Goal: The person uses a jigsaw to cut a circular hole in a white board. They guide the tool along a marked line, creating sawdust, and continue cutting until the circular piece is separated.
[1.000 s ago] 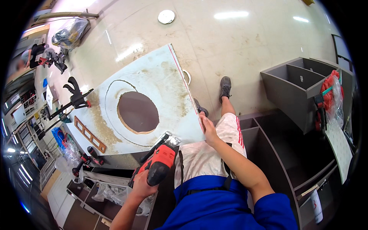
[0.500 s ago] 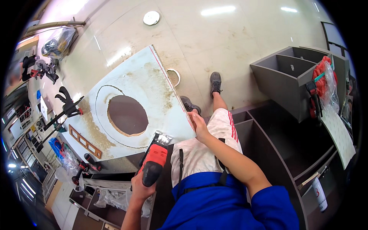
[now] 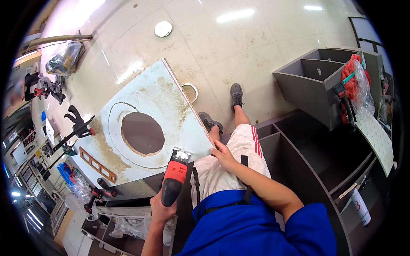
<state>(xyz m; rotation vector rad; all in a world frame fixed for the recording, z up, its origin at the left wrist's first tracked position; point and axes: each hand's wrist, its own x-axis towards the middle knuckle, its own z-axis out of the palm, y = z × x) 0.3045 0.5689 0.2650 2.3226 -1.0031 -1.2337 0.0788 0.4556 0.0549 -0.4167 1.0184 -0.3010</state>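
Note:
My left hand grips a red and black jigsaw by its body. The jigsaw's metal shoe rests on the near edge of a pale board, beside a curved line cut or drawn there. Its blade is hidden. At the board's near right corner my right hand is closed on the edge. The board has a large round hole with a raw brown rim, and an outer ring line runs around it. Sawdust lies over the surface.
A black bar clamp grips the board's left side, near an orange slotted strip. A cut ring and a white disc lie on the floor. Grey cabinet boxes stand to the right. A cordless drill lies left.
My right hand has slid along the board's edge toward its near corner. The view has shifted slightly. My left hand still holds the jigsaw at the near edge.

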